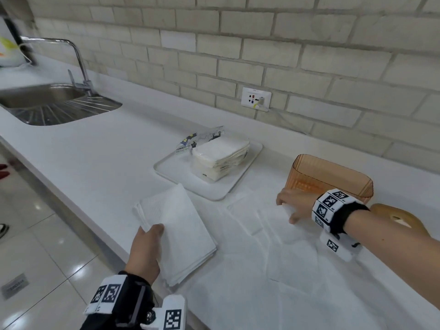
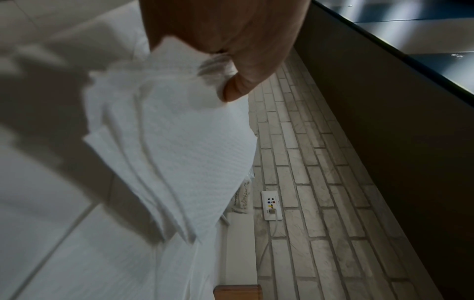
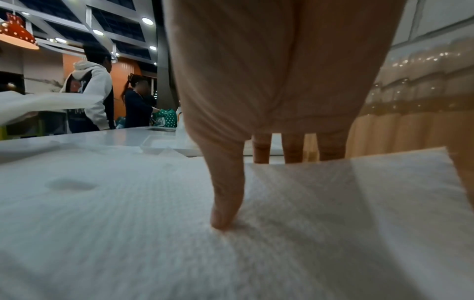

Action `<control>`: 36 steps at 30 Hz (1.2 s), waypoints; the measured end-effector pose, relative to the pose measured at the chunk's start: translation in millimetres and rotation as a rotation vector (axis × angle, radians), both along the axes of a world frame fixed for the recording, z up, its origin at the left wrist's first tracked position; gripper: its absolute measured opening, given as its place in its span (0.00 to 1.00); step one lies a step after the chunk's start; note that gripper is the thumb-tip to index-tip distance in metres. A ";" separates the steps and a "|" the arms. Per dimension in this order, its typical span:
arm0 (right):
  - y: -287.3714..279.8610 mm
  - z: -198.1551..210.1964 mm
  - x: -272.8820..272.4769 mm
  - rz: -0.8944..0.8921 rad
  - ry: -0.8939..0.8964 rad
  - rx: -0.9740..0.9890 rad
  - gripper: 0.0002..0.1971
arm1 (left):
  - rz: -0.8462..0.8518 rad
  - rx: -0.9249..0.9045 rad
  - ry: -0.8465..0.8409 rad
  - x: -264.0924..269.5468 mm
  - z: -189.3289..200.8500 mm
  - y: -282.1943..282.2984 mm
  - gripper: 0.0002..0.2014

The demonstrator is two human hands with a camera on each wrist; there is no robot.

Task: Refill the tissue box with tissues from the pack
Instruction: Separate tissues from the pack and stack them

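Nearest of all, the left hand [image 1: 145, 251] grips a folded stack [image 1: 177, 232] of tissues, thumb on top and fingers hidden underneath, lifted off the counter [image 1: 100, 151], probably to keep the sheets squared while more are gathered. Across the spread of loose tissues [image 1: 262, 270], the right hand [image 1: 294, 206] pinches the corner of one sheet [image 1: 273, 213], thumb pressing down on it and fingers curled behind its edge, just in front of the box [image 1: 333, 179]. That amber box stands open and looks empty, its wooden lid [image 1: 397, 220] lying beside the wrist so filling is unobstructed. On the tray [image 1: 214, 194] sits the opened pack [image 1: 220, 158]; its wrapper print seems to begin "TUWA", the rest illegible.
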State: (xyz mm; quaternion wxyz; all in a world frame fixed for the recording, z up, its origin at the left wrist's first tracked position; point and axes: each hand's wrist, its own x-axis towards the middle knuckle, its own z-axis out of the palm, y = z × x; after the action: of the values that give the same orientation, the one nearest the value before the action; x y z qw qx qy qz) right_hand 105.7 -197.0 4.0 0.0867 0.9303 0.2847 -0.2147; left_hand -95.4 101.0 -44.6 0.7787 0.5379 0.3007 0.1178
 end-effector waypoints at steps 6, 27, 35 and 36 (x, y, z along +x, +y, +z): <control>-7.5 -10.2 -0.9 -0.098 -0.009 -0.010 0.28 | 0.006 -0.003 0.001 5.4 1.9 -8.4 0.12; 106.5 26.8 -88.1 -0.461 0.112 1.004 0.17 | -0.271 -0.256 -0.116 41.6 33.5 -55.6 0.21; 128.9 6.6 -88.9 -0.525 0.170 0.860 0.13 | -0.305 0.009 -0.061 44.4 18.3 -39.5 0.16; 124.9 7.4 -83.6 -0.519 0.165 0.846 0.14 | -0.291 0.013 -0.057 44.0 18.7 -34.8 0.16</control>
State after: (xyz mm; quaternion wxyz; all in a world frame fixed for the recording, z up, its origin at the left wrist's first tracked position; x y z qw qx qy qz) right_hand 22.0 -72.2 11.4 -0.3769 0.9040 0.1120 -0.1677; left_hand -51.4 66.2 -26.0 0.7922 0.5774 0.1965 0.0206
